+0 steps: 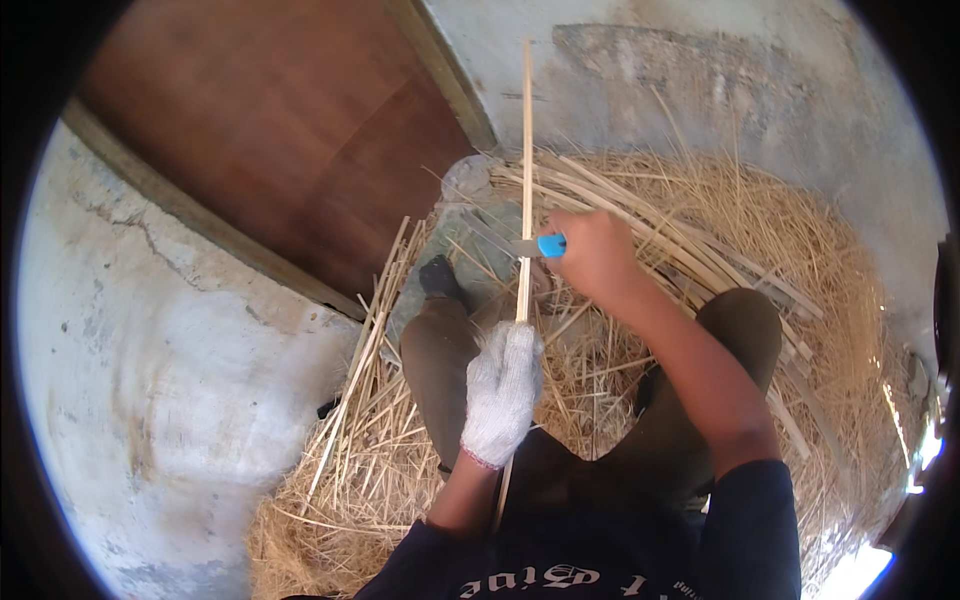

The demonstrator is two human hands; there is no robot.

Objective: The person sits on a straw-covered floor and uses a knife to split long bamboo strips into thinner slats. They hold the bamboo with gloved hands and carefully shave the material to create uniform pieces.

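My left hand (503, 393), in a white knitted glove, is closed around a long, pale strip that looks like bamboo (527, 130). The strip runs away from me, almost straight up the view, and its near end comes out below the glove by my body. Ahead of the glove, my bare right hand (592, 250) grips a knife by its blue handle (551, 246). The knife's blade (524, 248) points left and lies across the strip, touching it or very close to it. My right fingers are partly hidden behind the hand.
Long pale strips (690, 250) lie at the far right on a heap of thin shavings (800, 230). More strips (365, 345) lean at the left, beside my leg. A brown door panel (290, 130) stands between stained plaster walls (170, 370). A grey stone (466, 178) sits near its corner.
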